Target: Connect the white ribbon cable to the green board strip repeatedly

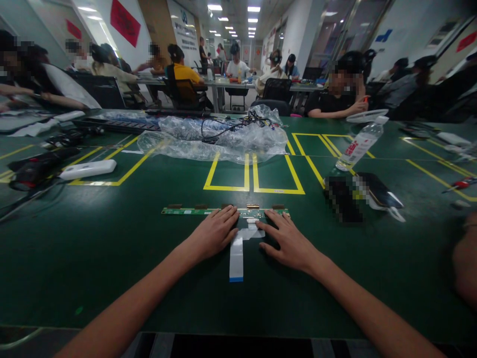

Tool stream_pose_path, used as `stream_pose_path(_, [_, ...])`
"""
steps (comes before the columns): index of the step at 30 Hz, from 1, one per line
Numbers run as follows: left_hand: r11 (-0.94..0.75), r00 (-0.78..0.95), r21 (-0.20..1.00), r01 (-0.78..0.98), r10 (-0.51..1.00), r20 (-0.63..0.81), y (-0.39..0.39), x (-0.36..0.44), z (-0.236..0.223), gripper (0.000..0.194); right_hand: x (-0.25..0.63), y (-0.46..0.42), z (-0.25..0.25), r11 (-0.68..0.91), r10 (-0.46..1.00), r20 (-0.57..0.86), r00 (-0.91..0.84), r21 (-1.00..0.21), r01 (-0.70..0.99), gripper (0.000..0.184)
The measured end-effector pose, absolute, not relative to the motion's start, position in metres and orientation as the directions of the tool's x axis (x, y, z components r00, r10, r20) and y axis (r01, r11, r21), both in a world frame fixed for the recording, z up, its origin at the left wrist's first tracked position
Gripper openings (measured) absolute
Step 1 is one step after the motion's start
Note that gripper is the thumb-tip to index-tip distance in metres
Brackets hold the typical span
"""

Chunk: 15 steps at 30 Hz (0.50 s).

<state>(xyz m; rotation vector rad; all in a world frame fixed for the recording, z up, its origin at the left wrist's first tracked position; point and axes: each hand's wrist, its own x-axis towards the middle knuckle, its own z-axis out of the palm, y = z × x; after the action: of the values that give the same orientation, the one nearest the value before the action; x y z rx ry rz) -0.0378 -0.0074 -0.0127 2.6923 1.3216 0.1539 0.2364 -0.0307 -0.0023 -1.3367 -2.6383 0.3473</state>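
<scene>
A long, narrow green circuit board (pixel 186 212) lies flat on the dark green table, with several brownish tabs along its far edge. From the board's middle a white flat ribbon cable (pixel 236 256) runs toward me and ends in a blue strip. My left hand (pixel 218 228) rests palm down, its fingertips on the board left of the cable connector. To the right of the cable, my right hand (pixel 285 238) has its fingers spread, some touching the board and one close to the connector. Neither hand grips anything.
Clear plastic wrap (pixel 219 141) with black cables lies behind yellow tape outlines. A water bottle (pixel 359 144), a phone (pixel 380 191) and a blurred dark object (pixel 343 199) are at right. On the left lies a white device (pixel 88 170). A person's arm (pixel 465 258) shows at the right edge.
</scene>
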Motion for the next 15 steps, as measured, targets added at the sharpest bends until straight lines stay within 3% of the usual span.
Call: stream_pose_path(15, [-0.654,0.648,0.154,0.740,0.756,0.098,-0.014,-0.032,-0.015,0.059,0.226,-0.036,-0.004,0.563,0.815,0.013,-0.580,-0.255,0.786,0.069])
